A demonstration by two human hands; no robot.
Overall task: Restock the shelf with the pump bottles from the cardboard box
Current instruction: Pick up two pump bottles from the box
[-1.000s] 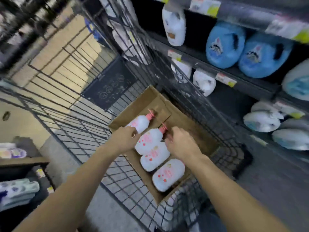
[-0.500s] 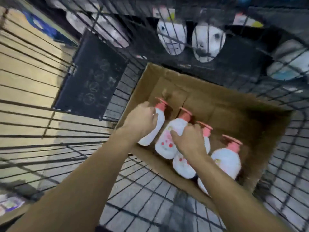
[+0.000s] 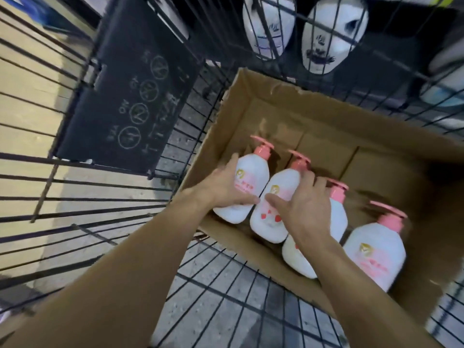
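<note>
An open cardboard box (image 3: 253, 101) sits in a black wire cart and holds several white pump bottles with pink pumps. My left hand (image 3: 226, 188) wraps the leftmost bottle (image 3: 251, 172) from its left side. Over the second bottle (image 3: 270, 222), my right hand (image 3: 303, 207) is closed, thumb on its front label. A third bottle (image 3: 337, 217) lies partly hidden under my right wrist. The fourth bottle (image 3: 376, 252) lies free at the right end of the box.
The wire cart (image 3: 226, 285) surrounds the box on all sides. A black sign panel (image 3: 130, 86) with chalk-like marks hangs on the cart's far left wall. White jugs (image 3: 331, 33) stand on a low shelf beyond the cart bars. Tan floor lies to the left.
The view has dropped closer to the box. Both hands have settled onto the two leftmost bottles and closed around them; a second ago they hovered at the box's near side.
</note>
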